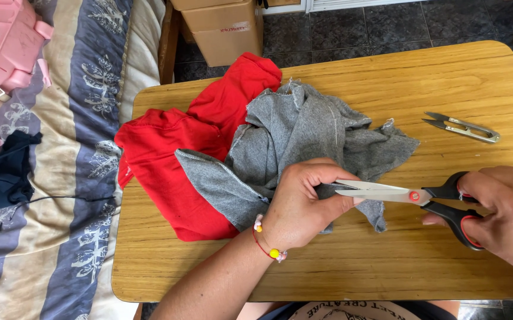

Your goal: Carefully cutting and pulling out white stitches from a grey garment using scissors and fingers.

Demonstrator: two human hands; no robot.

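A rounded-corner wooden table (351, 261) with a glossy, honey-coloured grain is standing on dark tiled floor (351, 29), with a cardboard box (224, 29) behind it and a bed beside it wearing a striped cover (84, 148) in grey-blue and cream with pale leaf prints. On the tabletop a crumpled grey knit fabric (292, 136), soft and heathered with a stitched edge running along one fold, is lying partly over a bright red fabric (167, 160) that is spreading toward the table's left edge. The left hand (301, 204) is clenching a bunched fold of the grey fabric near its front edge, thumb and fingers pinched tight around the cloth, a red cord bracelet with yellow beads circling the wrist. The right hand (505, 213) is gripping the black, red-lined loop handles of a pair of scissors (410, 198), fingers threaded through them, and the long steel blades are pointing left, nearly closed, with their tips meeting the grey fabric just at the left thumb. Well apart, toward the far right of the table, small metal thread snips (463, 127) are lying flat. A pink quilted bag (1, 47) and a dark garment (1, 172) are resting on the bed.
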